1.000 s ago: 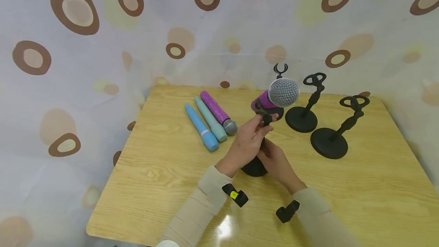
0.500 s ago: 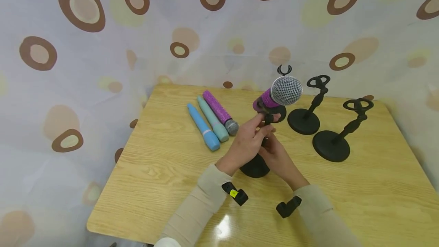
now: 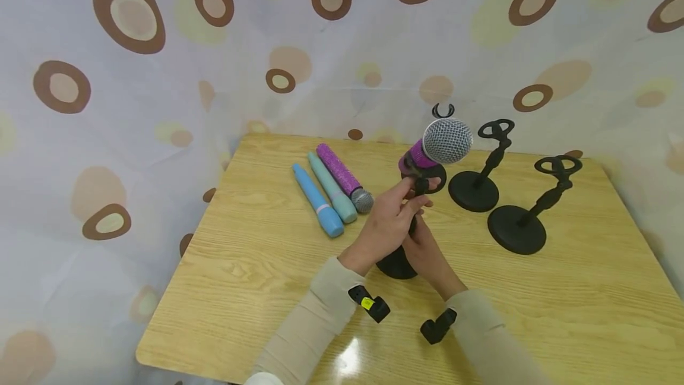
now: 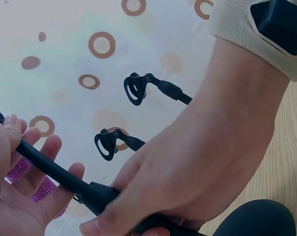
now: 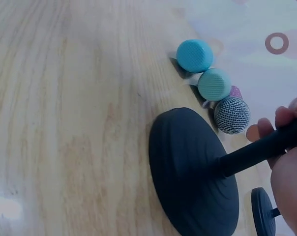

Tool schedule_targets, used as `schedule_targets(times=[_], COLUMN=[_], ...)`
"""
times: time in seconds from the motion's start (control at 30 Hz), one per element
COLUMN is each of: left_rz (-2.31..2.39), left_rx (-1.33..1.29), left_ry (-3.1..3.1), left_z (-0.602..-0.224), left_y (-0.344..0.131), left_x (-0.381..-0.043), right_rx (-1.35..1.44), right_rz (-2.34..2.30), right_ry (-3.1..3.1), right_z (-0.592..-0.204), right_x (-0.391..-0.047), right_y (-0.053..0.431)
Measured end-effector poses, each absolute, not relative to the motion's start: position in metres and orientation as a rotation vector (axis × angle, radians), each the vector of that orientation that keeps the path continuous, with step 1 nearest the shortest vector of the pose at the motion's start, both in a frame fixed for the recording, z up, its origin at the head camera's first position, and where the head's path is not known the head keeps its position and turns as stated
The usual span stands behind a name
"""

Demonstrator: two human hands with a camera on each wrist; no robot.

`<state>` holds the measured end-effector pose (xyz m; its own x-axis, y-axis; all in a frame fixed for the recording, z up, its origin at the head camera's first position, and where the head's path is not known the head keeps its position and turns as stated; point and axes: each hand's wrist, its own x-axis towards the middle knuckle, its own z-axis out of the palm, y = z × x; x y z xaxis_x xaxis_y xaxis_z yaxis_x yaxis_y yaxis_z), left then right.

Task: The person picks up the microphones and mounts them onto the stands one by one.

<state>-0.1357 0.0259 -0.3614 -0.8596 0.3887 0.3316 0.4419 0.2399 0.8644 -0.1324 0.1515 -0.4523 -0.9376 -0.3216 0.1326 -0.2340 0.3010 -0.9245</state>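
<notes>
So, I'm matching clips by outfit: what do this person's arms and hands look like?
The left hand and right hand are bare, without gloves. The left sleeve and right sleeve are beige and reach the wrists; the right cuff looks finely ribbed. The left camera and right camera are black and blocky; only the left shows a yellow mark.

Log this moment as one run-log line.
left hand: holds stand, upper | right hand: holds stand, lower | mic: on stand, tilted | table: three other mics, three other stands
</notes>
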Motion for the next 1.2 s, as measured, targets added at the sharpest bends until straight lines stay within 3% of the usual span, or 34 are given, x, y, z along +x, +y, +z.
schedule_targets(times=[0.17,0.33,0.67,0.93,1.2], left_rz=[-1.719,-1.761,-1.716,-1.715,-1.755], left_rx=[-0.868,-0.896,-0.845,-0.819,-0.839], left_ry=[-2.381,-2.311,-2.354,-2.424,-2.380], left_z=[-0.371,-0.392,-0.394,-0.369,-0.390], left_y=[0.025,0.030,0.030,0.026,0.030], left_x=[-0.140,-0.151,-0.149,-0.133,-0.146], right_rx=[-0.393,-0.500,-0.621,-0.565,-0.497], right_rz=[-1.779,-1.747,-1.518,-1.727,-1.790], right_ry=[2.358,2.374,2.644,2.502,2.488], right_z=[-0.462,-0.471,-0.481,-0.490,-0.495], right_x=[-0.131,-0.130,-0.138,-0.144,-0.144], right_y=[0.158,0.173,0.171,0.159,0.153])
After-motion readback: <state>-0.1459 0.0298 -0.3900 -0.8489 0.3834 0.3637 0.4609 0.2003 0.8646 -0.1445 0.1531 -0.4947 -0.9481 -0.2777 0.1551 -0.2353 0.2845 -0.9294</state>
